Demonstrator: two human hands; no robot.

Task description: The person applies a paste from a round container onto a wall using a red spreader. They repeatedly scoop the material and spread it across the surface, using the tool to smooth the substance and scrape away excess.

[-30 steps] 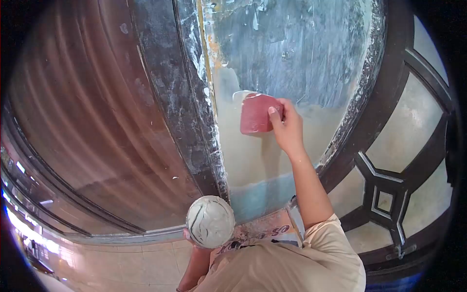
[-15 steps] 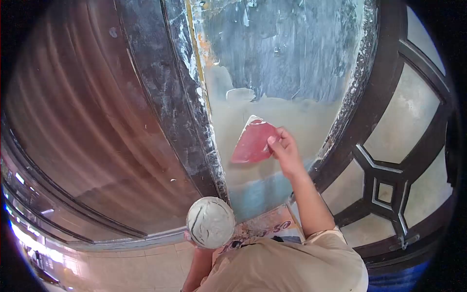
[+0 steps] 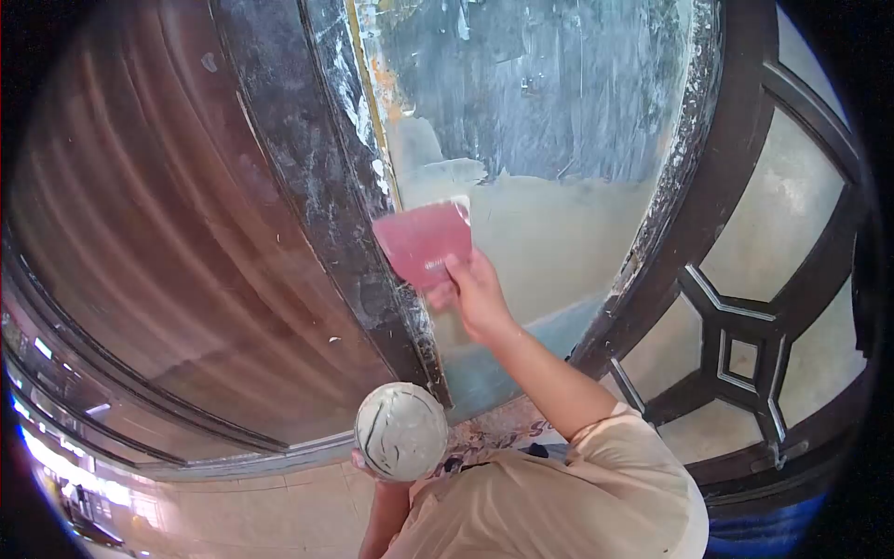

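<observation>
Brown corrugated shutter (image 3: 158, 242) fills the left, edged by a dark, paint-flecked frame (image 3: 307, 168). Low at centre, a round putty-smeared tub (image 3: 401, 430) is gripped from beneath by the left hand (image 3: 365, 463). Further right, a pink scraper (image 3: 424, 242) is pinched by the right hand (image 3: 475, 293) and pressed flat against the putty-coated blue panel (image 3: 549, 121).

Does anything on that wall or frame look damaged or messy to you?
Yes. The blue panel is scratched and patchy above the fresh pale filler. The dark frame strip left of it is flecked white, with rusty orange along its edge. The right hand holds a red scraper there.
</observation>
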